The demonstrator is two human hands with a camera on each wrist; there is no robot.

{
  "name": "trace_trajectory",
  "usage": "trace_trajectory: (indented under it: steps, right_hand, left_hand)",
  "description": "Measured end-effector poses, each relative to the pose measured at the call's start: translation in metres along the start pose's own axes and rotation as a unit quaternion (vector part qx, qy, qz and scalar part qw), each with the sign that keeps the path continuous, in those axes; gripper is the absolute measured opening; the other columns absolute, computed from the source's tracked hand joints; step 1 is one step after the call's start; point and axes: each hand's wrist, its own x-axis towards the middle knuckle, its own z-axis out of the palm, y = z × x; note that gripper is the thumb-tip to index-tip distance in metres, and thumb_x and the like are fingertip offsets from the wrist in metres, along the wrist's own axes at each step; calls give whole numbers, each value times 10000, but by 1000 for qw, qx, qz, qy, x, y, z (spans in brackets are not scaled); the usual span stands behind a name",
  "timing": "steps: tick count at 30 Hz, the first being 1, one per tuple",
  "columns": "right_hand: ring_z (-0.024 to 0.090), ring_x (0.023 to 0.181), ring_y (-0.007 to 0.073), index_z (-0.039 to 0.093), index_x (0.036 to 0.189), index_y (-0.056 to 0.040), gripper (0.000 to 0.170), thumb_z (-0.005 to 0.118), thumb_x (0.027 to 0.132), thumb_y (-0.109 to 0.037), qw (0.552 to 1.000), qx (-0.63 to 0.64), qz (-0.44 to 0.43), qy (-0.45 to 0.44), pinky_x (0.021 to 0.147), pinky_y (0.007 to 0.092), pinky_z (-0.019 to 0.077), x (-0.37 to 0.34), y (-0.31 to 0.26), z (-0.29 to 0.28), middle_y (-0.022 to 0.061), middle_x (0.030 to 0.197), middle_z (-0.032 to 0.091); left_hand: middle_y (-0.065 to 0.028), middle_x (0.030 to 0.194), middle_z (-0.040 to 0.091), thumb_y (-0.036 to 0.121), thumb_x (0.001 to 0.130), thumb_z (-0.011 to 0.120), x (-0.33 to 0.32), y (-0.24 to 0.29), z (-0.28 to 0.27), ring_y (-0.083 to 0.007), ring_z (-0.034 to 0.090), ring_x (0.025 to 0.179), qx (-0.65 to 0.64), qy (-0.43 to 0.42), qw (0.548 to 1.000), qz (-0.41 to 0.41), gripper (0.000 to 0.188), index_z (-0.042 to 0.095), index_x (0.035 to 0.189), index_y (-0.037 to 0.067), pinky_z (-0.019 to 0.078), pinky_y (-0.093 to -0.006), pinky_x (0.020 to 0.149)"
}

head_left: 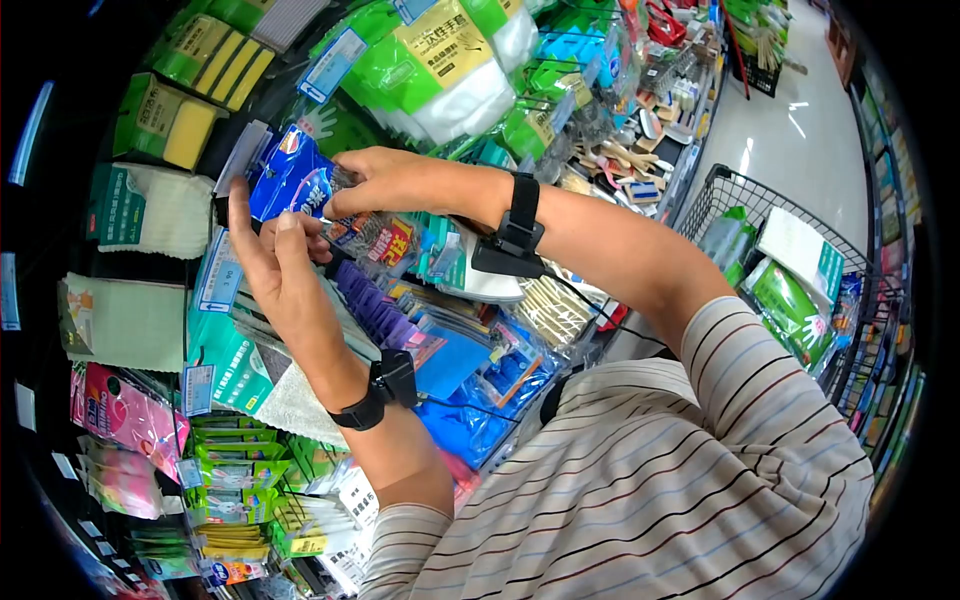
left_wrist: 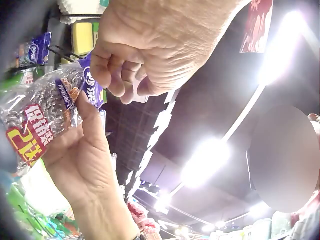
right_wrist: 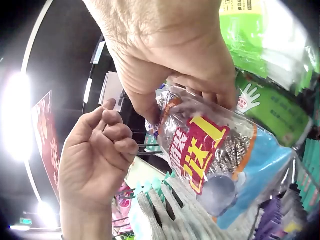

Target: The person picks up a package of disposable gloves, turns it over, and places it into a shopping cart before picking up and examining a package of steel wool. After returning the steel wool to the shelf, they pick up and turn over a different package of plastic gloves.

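My right hand [head_left: 375, 180] grips a clear pack of steel scourers [right_wrist: 225, 150] by its upper part, thumb on one side and fingers on the other. The pack has a blue printed header [head_left: 290, 175] and a red and yellow promotion label. Beside it, my left hand [head_left: 275, 255] is raised with the index finger reaching the price tag holder [head_left: 243, 158] at the hook's front end. Its other fingers are loosely bent and hold nothing, as the right wrist view shows of the left hand [right_wrist: 95, 150].
Sponge packs [head_left: 185, 135], cloths [head_left: 165, 210] and disposable glove bags [head_left: 440, 70] hang around the hands on the shelf. Brushes [head_left: 640, 150] lie farther along. A black wire shopping cart [head_left: 730, 190] with packaged goods stands at the right, beside the aisle floor [head_left: 800, 120].
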Motion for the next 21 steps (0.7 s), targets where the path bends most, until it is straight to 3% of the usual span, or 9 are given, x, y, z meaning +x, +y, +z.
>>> trace_trajectory:
  steps: [6,9,12,15,21]
  right_hand:
    - [602,809,145,620,1072,55,438,718,841,-304,998,-60,22,23,714,302,481,13,-1,2,92,910,674]
    - [609,816,154,618,1093,49,428,729,852,-287,999,2,23,46,730,301,483,40,29,7,104,940,684]
    - [654,959,263,593,1141,136,591,750,808,-326,992,121,37,-5,828,335,511,51,32,9,211,1063,682]
    - [657,956,252,595,1161,124,616,767,795,-341,996,37,48,71,830,338,511,78,53,13,212,1066,683]
    - [673,783,189,705,1017,13,420,756,777,-328,994,16,96,58,750,334,533,116,69,13,104,902,725]
  left_hand:
    - [-50,868,623,140,1001,532,-4,1,-1,-85,525,720,14,-2,1000,-1,571,317,1511,-2,439,-227,653]
    - [-57,887,635,133,996,541,-11,-4,-3,-78,544,745,10,2,1000,-14,600,287,1523,1,453,-217,673]
    - [-64,895,635,135,991,542,-22,-10,-7,-89,560,750,-1,5,999,-33,617,268,1521,-22,476,-225,689]
    - [-78,891,638,168,987,567,-37,-16,-10,-104,568,733,-3,3,998,-61,605,313,1509,-2,473,-233,655]
    - [-75,889,634,163,992,542,-77,-29,-14,-114,581,750,-21,-32,989,-143,565,336,1495,5,492,-240,694]
